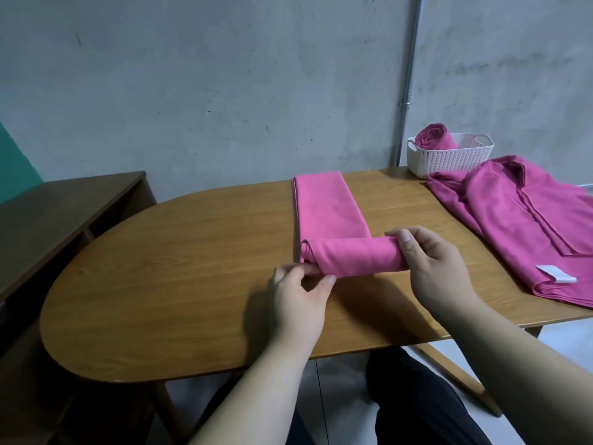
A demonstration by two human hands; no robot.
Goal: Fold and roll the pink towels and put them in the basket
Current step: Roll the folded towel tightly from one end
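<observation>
Soft, dim light is coming from above and the right; the left hand [298,297] and right hand [439,268] are throwing blurred shadows leftward onto the table [160,284]. The wide lens is bowing the table's edges and tilting the wall pipe [408,91]. Details are looking slightly soft throughout.

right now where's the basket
In the head view, the white basket sits at the far right of the table, just behind the heap of pink towels, with one rolled towel in it.

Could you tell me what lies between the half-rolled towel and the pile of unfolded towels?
Head view: the right hand gripping the half-rolled towel, then bare table before the pile.
</observation>
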